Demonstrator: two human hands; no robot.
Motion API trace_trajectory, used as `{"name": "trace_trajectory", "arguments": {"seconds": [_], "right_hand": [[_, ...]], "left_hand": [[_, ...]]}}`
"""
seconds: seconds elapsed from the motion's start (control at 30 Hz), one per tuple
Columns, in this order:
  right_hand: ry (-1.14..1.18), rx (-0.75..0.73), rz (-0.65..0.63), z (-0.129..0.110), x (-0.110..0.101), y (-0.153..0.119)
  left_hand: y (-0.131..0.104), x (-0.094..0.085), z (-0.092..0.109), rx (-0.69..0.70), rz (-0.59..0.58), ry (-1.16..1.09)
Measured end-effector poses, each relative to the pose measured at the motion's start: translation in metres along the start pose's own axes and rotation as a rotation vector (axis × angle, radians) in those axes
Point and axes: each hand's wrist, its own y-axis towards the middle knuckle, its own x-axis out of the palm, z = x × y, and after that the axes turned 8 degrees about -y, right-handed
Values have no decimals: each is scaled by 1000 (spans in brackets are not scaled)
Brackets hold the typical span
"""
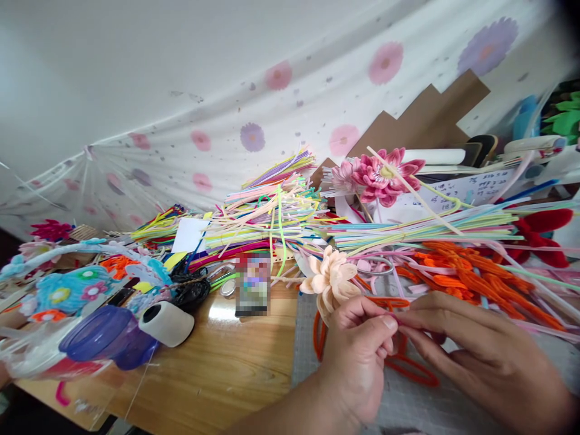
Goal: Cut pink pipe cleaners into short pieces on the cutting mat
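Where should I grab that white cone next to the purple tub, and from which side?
Probably around the middle of the white cone, with the left hand, once free, coming from the right: it lies tilted, its dark hollow end facing left beside the purple tub, while wooden table shows on its right.

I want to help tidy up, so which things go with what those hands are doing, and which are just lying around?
Probably in use:
small pink piece, mostly hidden, between left hand and right hand
grey mat beneath
orange loops, perhaps

Seemingly just lying about:
purple tub
white cone
pink flower
pastel stems
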Motion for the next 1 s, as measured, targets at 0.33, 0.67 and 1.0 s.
{"name": "trace_trajectory", "arguments": {"seconds": [0.33, 0.67, 1.0], "right_hand": [[61, -28, -125, 10, -8, 0], [2, -23, -104, 11, -3, -3], [5, -16, -88, 11, 0, -5]], "left_hand": [[3, -6, 18, -64, -146, 355], [5, -11, 16, 23, -142, 418], [5, -10, 14, 4, -127, 363]]}}
